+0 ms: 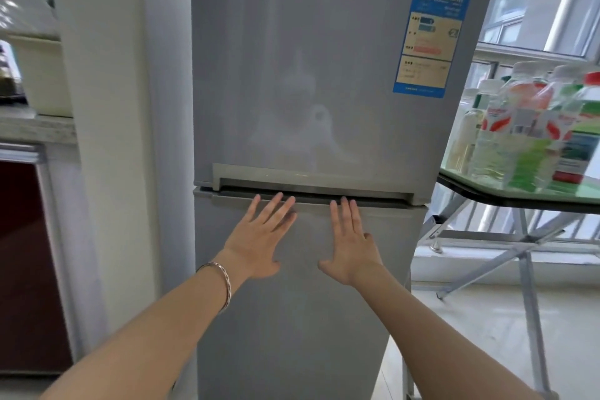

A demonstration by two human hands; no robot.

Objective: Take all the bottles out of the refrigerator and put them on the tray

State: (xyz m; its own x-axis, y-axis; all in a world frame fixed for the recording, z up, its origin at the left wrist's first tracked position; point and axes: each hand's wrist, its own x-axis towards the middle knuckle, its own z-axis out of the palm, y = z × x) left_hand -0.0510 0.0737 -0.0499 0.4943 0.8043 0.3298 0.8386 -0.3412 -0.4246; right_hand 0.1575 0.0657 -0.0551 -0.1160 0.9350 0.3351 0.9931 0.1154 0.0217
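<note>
A tall grey refrigerator [311, 81] fills the middle of the head view, with both doors shut. My left hand [259, 237] and my right hand [352, 240] lie flat on the top of the lower door, fingers spread, fingertips at the handle groove [311, 188] between the two doors. Neither hand holds anything. To the right, several plastic bottles [526, 127] with red, green and white labels stand on a light green tray [519, 190]. The inside of the refrigerator is hidden.
The tray rests on a folding metal stand [526, 237] at the right, in front of a window. At the left are a white wall column [107, 140], a stone counter [35, 127] with a pale container, and a dark red cabinet [22, 263] below.
</note>
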